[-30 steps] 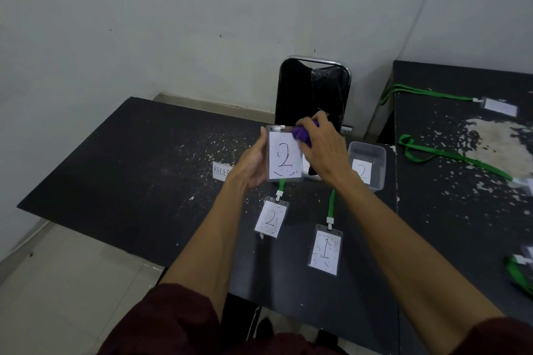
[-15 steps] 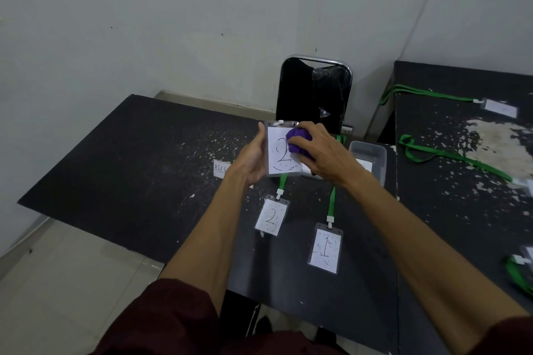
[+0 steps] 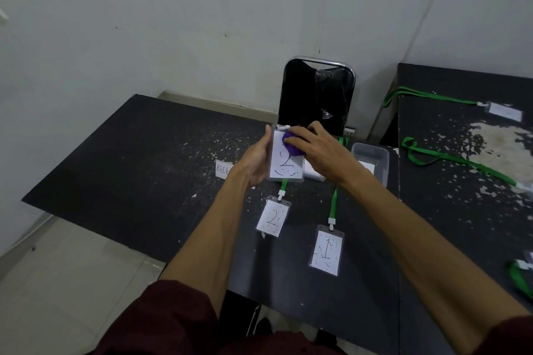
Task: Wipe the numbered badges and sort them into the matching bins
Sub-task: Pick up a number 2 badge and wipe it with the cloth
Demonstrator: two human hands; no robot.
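The desk carries a clear bin. Just left of that bin, wiping looks to be the step in hand. The left hand grips a badge marked 2 by its left edge. The right hand curls over a purple cloth, pressing it to the badge's upper face. The badge stands upright, long axis vertical, clip end up. Next, strokes should reach the speckled lower half.
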